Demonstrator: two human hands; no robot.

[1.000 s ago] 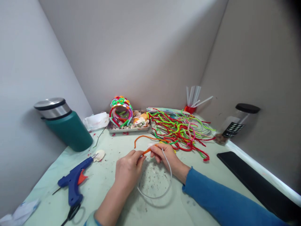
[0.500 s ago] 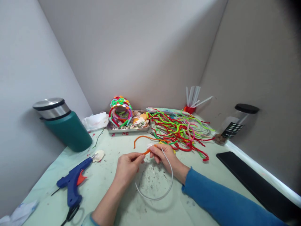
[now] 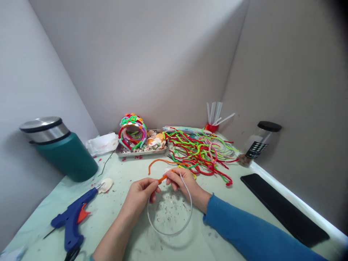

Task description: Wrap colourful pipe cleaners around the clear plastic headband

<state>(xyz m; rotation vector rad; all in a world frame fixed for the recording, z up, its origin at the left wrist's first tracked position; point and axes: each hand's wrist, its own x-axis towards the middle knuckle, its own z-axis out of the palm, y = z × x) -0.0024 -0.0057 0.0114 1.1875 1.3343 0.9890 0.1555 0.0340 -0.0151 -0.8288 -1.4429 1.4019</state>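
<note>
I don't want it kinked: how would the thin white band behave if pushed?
Probably springy rather than limp: the white band curves smoothly between the left hand and right hand. It's likely light, being so thin.

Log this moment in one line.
left hand: pinching orange stem | right hand: pinching same stem | white band: looped below both hands | glue gun: lying at left

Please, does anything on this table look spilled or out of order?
Dark specks mar the green table cover, seen through the white loop, and red bits lie before the metal tray, like stray scraps or stains. The fuzzy strips lie in a tangled heap.
</note>
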